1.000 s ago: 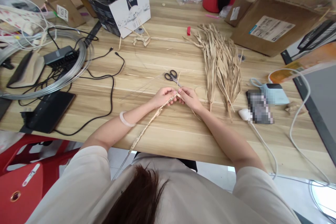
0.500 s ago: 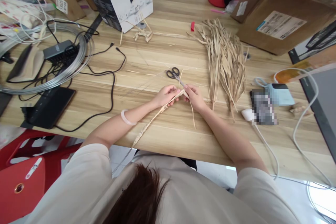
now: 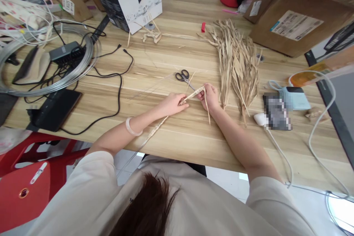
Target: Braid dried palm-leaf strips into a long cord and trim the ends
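My left hand (image 3: 173, 104) pinches a long braided straw strip (image 3: 157, 127) that trails back over the table's near edge toward my lap. My right hand (image 3: 211, 97) grips the strip's far end, where a loose straw strand (image 3: 208, 112) hangs down across the wood. Both hands have their fingers closed on the strip, a short stretch of it taut between them. Black-handled scissors (image 3: 182, 76) lie just beyond the hands. A pile of dried straw leaves (image 3: 235, 62) lies right of my right hand.
A wooden table (image 3: 177, 140) carries a coil of wire (image 3: 52, 70), black cables and chargers (image 3: 66, 53), a white printed box (image 3: 132, 0), a cardboard box (image 3: 298, 18), a phone (image 3: 276, 110) and a white cable (image 3: 312, 132). A red chair (image 3: 24, 188) stands at lower left.
My right hand has drawn the strip's end away to the right and slightly up, widening the gap between the hands. The left hand stays pinched on the braid.
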Demonstrator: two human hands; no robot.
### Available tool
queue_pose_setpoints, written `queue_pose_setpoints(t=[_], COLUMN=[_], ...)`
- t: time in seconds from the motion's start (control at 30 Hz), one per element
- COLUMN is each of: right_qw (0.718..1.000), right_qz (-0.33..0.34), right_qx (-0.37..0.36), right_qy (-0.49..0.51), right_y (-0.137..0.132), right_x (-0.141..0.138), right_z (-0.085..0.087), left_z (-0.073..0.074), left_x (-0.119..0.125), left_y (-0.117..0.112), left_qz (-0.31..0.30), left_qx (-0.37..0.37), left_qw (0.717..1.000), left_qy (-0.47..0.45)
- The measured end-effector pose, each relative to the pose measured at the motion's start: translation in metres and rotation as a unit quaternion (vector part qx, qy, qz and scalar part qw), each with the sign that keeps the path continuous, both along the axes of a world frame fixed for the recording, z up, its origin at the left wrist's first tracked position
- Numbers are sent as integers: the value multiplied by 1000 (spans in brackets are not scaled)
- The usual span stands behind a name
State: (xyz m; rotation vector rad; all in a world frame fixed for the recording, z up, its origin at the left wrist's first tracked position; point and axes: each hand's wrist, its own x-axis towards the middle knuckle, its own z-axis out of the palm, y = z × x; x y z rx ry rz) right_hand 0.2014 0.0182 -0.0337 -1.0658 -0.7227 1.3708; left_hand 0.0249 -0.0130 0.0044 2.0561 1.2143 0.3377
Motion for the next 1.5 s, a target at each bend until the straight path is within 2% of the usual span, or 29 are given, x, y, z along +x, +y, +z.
queue_pose_setpoints(t=[0.03, 0.1, 0.17, 0.27, 0.33, 0.47, 0.67, 0.77, 0.9, 1.03, 1.2, 1.37, 1.5], right_qw=[1000, 1000, 999, 999, 999, 999, 999, 998, 998, 998, 996, 995, 997], right_qz=[-6, -15, -18, -13, -13, -16, -5, 22, 41, 51, 62, 57, 53], right_qx=[-3, -10, -11, -6, -9, -9, 8, 33, 43, 45, 58, 65, 50], right_qy=[5, 16, 27, 42, 44, 36, 51, 42, 19, 12, 31, 43, 36], right_y=[1, 2, 3, 3, 3, 2, 1, -1, -2, -2, -2, -2, -1], right_x=[1, 2, 3, 4, 3, 2, 3, 2, 1, 1, 2, 2, 2], right_z=[-1, -3, -4, -6, -6, -5, -7, -8, -7, -7, -8, -9, -9], left_z=[6, 16, 21, 20, 14, 2, -6, -8, -9, -5, -5, -10, -11], left_x=[-2, -8, -16, -31, -42, -59, -69, -70, -70, -72, -74, -77, -79], left_y=[-5, -18, -33, -57, -73, -101, -126, -130, -130, -131, -131, -128, -128], left_qz=[-27, -44, -25, 8, 41, 151, 241, 287, 322, 315, 298, 239, 208], left_qx=[41, 77, 95, 97, 110, 165, 183, 160, 85, 82, 147, 203, 195], left_qw=[997, 986, 979, 972, 971, 960, 950, 943, 943, 945, 943, 949, 953], left_qy=[61, 140, 177, 212, 207, 169, 76, 43, 3, -16, 11, 40, 106])
